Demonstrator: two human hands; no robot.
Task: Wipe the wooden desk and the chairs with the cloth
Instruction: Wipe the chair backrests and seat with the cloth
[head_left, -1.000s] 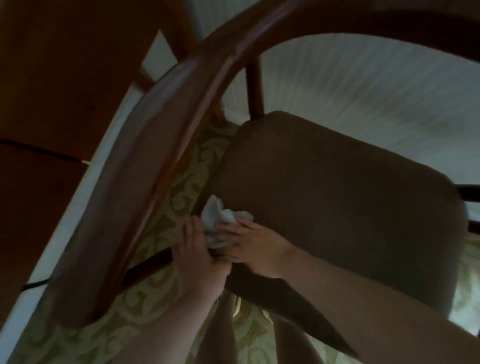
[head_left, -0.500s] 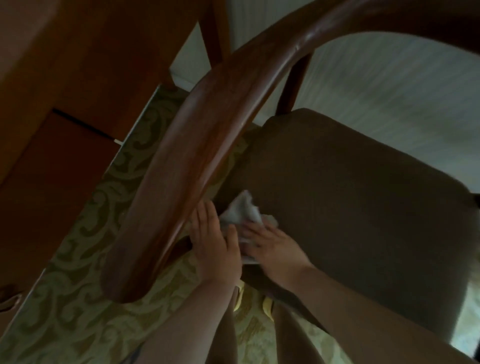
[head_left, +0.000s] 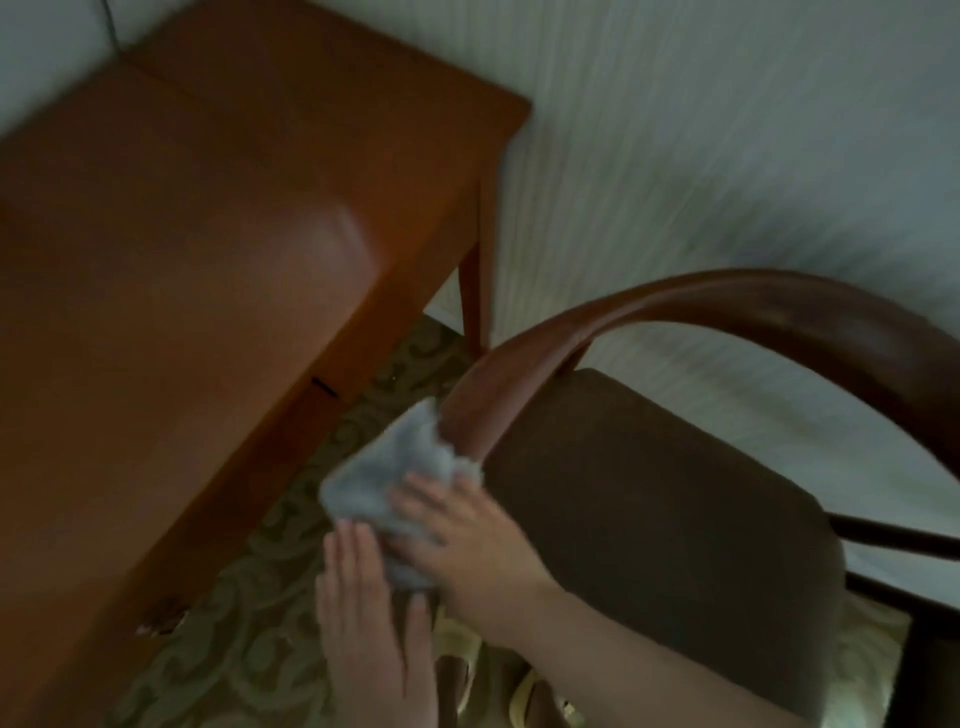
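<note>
Blurring softens everything, and the pale grey crumpled cloth (head_left: 387, 480) at lower centre partly hides under the right hand (head_left: 470, 540), which grips it with fingers spread. Its long axis runs from lower left up toward the dark curved wooden chair arm (head_left: 498, 397), touching its tip. Flat-fingered, the left hand (head_left: 366, 618) rests beside it, right of the reddish-brown wooden desk (head_left: 208, 260).

From my feed the room is dim, lit softly and evenly. A pale wall (head_left: 701, 130) with fine vertical ribbing fills the upper right, blurred by camera motion. At the top left corner I see a lighter strip of wall (head_left: 52, 31) with a thin dark line running down it. The floor is covered by a carpet (head_left: 249, 623) in muted olive and cream, patterned with curling scrolls. Where wall meets floor I can make out a pale baseboard (head_left: 441, 312).
</note>
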